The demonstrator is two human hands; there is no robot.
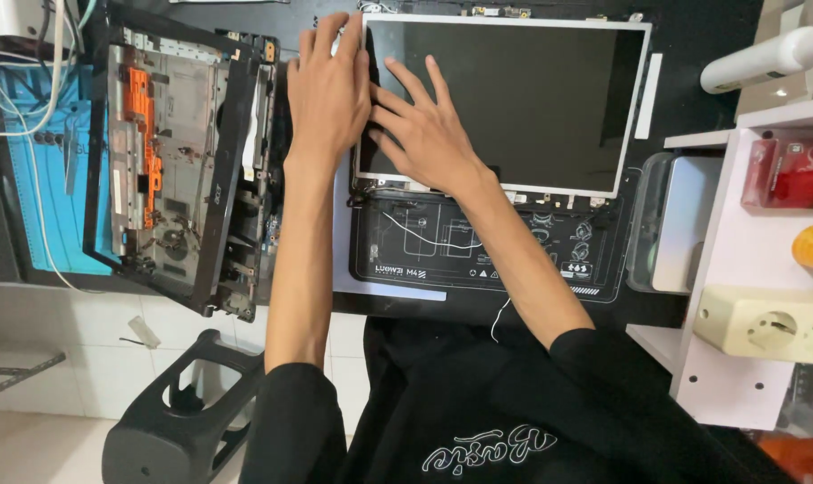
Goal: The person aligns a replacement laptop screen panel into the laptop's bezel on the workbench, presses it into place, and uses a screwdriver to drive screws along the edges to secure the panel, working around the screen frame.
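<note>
Head view: left hand (327,90) and right hand (424,134), fingers spread, gripping nothing, rest flat on the left edge of a silver-framed dark rectangular laptop screen panel (514,99) lying on the black table (693,72).

— Where did the view look from?
— From the person's head, facing straight down, close over the work mat (478,269) and desk.
— Any second view?
— Only this one.

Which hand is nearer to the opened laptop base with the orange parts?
Left. The left hand lies at the screen panel's left edge, just beside the laptop base; the right hand rests farther right, on the panel.
</note>
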